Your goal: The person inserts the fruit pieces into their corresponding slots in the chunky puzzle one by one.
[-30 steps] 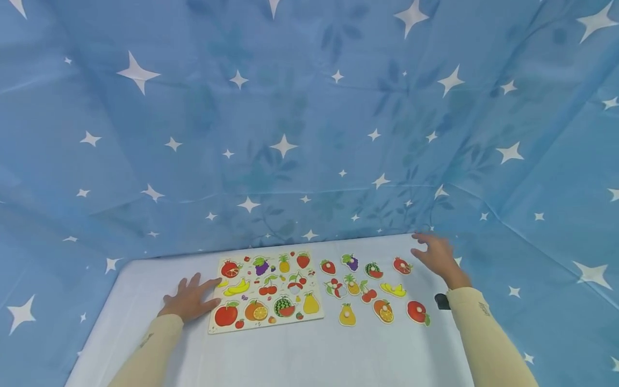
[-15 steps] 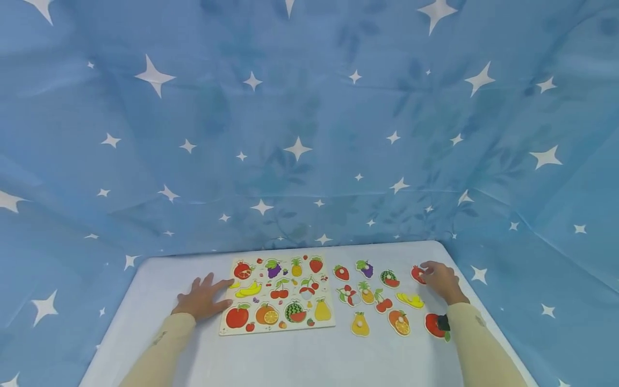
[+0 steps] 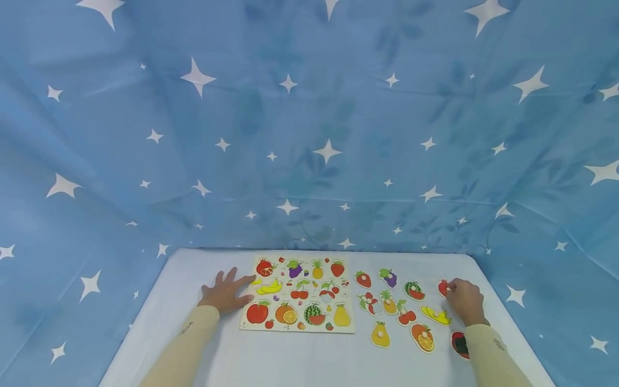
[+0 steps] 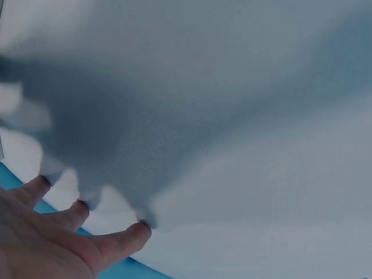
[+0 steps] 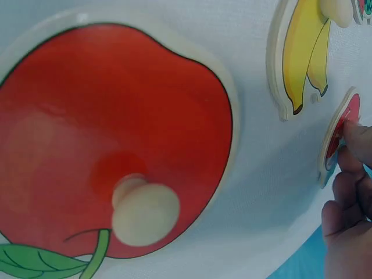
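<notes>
A fruit puzzle board (image 3: 302,329) lies on the white table. My left hand (image 3: 224,293) rests at its left edge with fingers spread; in the left wrist view this hand (image 4: 64,232) has its fingertips on the cloth. At the far right my right hand (image 3: 466,301) pinches the red pomegranate piece (image 3: 442,288). The right wrist view shows the hand (image 5: 351,203) with thumb and finger on that piece (image 5: 343,131), which stands tilted, other fingers curled. The red apple piece (image 3: 458,344) lies partly beneath the right wrist, its knob visible up close.
Loose knobbed pieces lie between board and right hand: strawberry (image 3: 363,279), grapes (image 3: 388,278), watermelon (image 3: 414,291), bananas (image 3: 436,316), pear (image 3: 380,336), orange (image 3: 423,338) and several others. A blue star-patterned curtain (image 3: 309,123) surrounds the table's back and sides.
My right hand has come down from above the table's right edge and taken hold of the pomegranate piece. The left hand stays at the board's edge. The head view has shifted.
</notes>
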Motion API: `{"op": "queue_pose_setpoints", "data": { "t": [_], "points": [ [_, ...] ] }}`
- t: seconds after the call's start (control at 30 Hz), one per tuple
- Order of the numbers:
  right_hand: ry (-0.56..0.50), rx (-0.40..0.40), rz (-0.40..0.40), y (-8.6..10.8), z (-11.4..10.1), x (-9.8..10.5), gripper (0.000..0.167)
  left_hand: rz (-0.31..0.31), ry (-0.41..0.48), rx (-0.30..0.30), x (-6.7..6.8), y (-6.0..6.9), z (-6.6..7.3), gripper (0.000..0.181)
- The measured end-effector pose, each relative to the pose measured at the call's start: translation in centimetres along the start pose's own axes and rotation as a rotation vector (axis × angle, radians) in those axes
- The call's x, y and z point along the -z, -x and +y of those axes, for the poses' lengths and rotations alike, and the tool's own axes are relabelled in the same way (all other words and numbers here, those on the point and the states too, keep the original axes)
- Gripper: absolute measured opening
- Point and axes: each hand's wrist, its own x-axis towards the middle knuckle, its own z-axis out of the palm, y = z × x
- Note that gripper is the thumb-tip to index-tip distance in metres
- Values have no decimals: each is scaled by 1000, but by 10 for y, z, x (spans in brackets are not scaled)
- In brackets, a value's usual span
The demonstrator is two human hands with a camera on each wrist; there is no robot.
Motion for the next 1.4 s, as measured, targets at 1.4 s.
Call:
{"op": "queue_pose_setpoints", "data": {
  "t": [1.4],
  "points": [
    [-64,604,101,-3,-225,-57,11,-51,103,77,-4,-7,-3,63]
  ]
}}
